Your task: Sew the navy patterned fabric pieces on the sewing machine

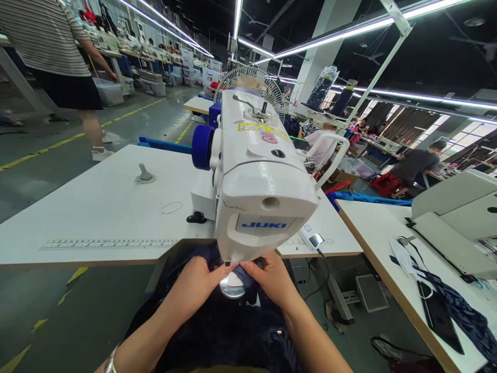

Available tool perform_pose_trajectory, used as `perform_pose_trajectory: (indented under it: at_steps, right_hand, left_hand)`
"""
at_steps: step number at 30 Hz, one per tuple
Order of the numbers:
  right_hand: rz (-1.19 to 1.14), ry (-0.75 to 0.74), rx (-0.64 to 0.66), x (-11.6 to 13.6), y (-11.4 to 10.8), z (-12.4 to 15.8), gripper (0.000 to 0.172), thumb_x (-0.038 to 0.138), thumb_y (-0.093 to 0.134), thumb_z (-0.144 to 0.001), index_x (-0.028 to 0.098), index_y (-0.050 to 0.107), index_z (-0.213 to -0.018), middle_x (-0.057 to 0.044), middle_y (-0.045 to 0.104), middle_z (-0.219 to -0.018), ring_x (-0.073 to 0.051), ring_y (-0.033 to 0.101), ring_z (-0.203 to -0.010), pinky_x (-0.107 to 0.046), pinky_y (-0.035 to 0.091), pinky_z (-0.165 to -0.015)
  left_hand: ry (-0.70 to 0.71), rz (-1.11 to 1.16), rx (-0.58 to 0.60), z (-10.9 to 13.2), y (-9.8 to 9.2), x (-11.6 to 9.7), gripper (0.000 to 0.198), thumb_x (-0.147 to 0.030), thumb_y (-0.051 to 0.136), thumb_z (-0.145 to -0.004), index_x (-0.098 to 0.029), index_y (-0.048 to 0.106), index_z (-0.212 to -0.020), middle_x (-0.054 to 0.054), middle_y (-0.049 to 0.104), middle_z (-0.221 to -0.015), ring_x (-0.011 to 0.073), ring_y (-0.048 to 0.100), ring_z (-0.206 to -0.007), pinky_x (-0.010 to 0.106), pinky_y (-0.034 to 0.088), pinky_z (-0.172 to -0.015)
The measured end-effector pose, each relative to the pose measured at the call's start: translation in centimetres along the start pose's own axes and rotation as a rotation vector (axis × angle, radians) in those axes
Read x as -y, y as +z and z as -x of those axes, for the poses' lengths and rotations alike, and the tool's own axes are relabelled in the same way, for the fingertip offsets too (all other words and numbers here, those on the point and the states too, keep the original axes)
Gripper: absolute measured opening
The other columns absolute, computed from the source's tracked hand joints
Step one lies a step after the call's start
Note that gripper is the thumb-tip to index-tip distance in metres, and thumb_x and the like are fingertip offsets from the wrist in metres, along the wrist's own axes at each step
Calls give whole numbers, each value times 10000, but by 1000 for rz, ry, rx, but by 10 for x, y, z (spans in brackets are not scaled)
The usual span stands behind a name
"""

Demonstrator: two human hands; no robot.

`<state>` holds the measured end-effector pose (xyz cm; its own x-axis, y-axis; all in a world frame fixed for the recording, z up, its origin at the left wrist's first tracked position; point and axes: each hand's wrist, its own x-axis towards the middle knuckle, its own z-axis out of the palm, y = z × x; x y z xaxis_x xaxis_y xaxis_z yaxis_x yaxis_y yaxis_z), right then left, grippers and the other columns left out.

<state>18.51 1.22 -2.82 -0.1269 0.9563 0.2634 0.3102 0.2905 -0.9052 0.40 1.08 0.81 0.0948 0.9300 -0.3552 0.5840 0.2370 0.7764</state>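
A white JUKI sewing machine [267,186] stands in front of me, its head end facing me. Under it, dark navy fabric [202,251] lies around the machine's bed and hangs down toward my lap. My left hand [200,282] pinches the fabric just beneath the head, thumb pointing inward. From the other side my right hand [272,274] grips the same cloth, and the two thumb tips nearly meet. A rounded shiny metal end of the bed [233,287] shows just below the thumbs. The needle area and most fingertips are hidden by the machine head and the cloth.
The white table [116,207] carries a printed ruler [112,243], a grey object with coiled cord [145,174] and a control box [312,238]. On the right table lie a phone [438,316] and patterned navy cloth [462,311]. A fan [252,85] stands behind; a person [58,57] is at left.
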Motion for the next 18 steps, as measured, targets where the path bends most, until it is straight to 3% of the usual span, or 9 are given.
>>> perform_pose_trajectory:
  at_steps: [4, 6, 9, 13, 18]
  right_hand:
    - [-199, 148, 119, 1, -5, -10, 377, 359, 725, -750, 212, 598, -1074, -31, 664, -935, -191, 602, -858, -335, 505, -783]
    - [-238, 169, 172, 5, -8, -17, 424, 360, 749, -724, 213, 572, -1080, -16, 664, -925, -185, 606, -827, -338, 501, -787]
    - [-229, 156, 230, 12, -14, -25, 407, 357, 760, -707, 219, 567, -1038, -6, 673, -915, -196, 618, -852, -349, 491, -817]
    - [-200, 165, 218, 9, -17, -20, 304, 372, 715, -748, 214, 563, -958, 3, 662, -851, -192, 620, -834, -333, 493, -792]
    - [-250, 146, 141, -8, -12, -4, 75, 287, 515, -868, 223, 534, -904, 12, 594, -785, -143, 564, -699, -278, 476, -699]
  left_hand:
    - [103, 113, -37, 0, -1, -3, 443, -597, 566, -720, -156, 607, -725, 13, 547, -617, 182, 475, -608, 242, 312, -538]
    - [124, 147, -68, 1, 0, -3, 450, -574, 571, -735, -142, 654, -832, 38, 635, -730, 216, 545, -697, 244, 366, -582]
    - [58, 105, -94, 2, 5, -3, 459, -582, 547, -747, -134, 646, -752, 40, 608, -676, 206, 522, -662, 247, 349, -558]
    - [-30, 31, -106, 1, 9, -1, 492, -610, 529, -738, -151, 542, -559, 9, 453, -521, 151, 394, -543, 250, 275, -511]
    - [52, 129, -100, 1, 8, 5, 449, -573, 535, -762, -160, 544, -584, -3, 453, -529, 138, 371, -530, 244, 260, -496]
